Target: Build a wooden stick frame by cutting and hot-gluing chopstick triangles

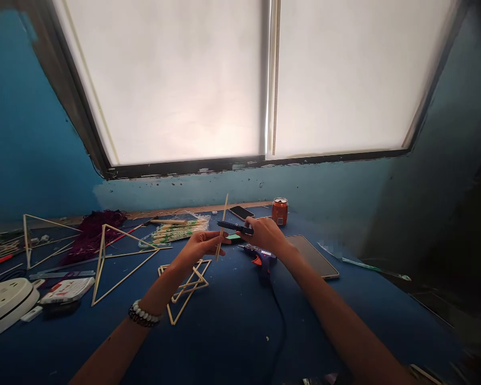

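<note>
Left hand (203, 245): thumb and fingers pinched a pale, slender wooden stick (226, 206) above the blue, smooth-looking surface (224, 342). Right hand (266, 234): fingers closed around a dark, glossy, pen-shaped tool (235, 228); whether it was a pen or a cutter, cannot tell.

Key relation: the stick stood to the left of the right hand, long axis close to vertical, top leaning slightly right. The tool lay nearly level, sloping down a little toward the right hand, its far end crossing the stick just above the left fingertips. The axes thus met at close to a right angle; contact between tool and wood could not be confirmed. The left hand was the nearer, being on the stick itself.

Materials: below the left hand, a flat frame of overlapping triangles (191, 291), straight pale sticks joined at sharp corners. Further left, a larger angular stick frame (101, 259) stood partly raised. Behind, a clear plastic pack of sticks with green print (180, 231), crinkled and shiny. Below the right hand, a blue glue gun with an orange trigger (268, 262), dark cable trailing toward the near edge. Beyond, an orange-red metal can (279, 212), upright, cylindrical.
</note>
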`<state>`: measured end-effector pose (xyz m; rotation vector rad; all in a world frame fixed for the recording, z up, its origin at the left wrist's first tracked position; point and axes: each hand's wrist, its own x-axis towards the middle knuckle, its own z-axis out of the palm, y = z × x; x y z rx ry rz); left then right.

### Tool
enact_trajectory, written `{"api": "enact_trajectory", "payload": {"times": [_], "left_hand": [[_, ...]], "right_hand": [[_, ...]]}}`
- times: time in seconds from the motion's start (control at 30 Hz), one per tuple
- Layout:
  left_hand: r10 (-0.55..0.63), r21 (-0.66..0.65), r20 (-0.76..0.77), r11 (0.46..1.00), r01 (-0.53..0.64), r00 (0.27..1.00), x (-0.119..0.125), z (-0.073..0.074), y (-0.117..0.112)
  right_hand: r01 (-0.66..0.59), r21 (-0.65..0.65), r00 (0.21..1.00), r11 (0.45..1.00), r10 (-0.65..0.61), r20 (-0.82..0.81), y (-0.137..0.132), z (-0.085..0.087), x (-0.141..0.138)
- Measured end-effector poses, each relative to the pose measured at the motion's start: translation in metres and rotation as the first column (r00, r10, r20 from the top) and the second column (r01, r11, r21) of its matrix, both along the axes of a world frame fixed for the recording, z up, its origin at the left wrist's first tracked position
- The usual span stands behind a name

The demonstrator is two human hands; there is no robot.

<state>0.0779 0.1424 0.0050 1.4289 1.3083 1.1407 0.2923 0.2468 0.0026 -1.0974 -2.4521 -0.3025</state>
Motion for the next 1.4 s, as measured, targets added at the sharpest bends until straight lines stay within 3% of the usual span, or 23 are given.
{"api": "enact_trajectory", "payload": {"times": [0.3,0.47,0.73,1.1,1.4], "left_hand": [[0.082,0.028,0.053,0.996,-0.083,0.995,0.009,0.002,0.002],[0.05,0.03,0.079,0.998,-0.052,0.996,0.012,0.0,-0.001],[0.099,-0.041,0.15,0.995,-0.094,0.984,0.009,-0.002,0.005],[0.107,-0.082,0.175,0.992,-0.094,0.979,0.009,-0.007,0.01],[0.112,-0.121,0.173,0.988,-0.092,0.979,0.003,-0.009,0.01]], "right_hand": [[0.008,0.008,0.995,1.0,-0.007,-0.097,0.003,-0.005,-0.001],[0.058,-0.022,0.99,0.998,-0.06,-0.128,-0.003,-0.003,-0.003],[0.126,-0.179,0.971,0.976,-0.158,-0.181,0.002,-0.003,-0.015],[0.185,-0.177,0.964,0.967,-0.213,-0.159,0.002,-0.002,-0.019],[0.244,-0.093,0.931,0.965,-0.26,-0.257,0.01,0.0,-0.011]]}}
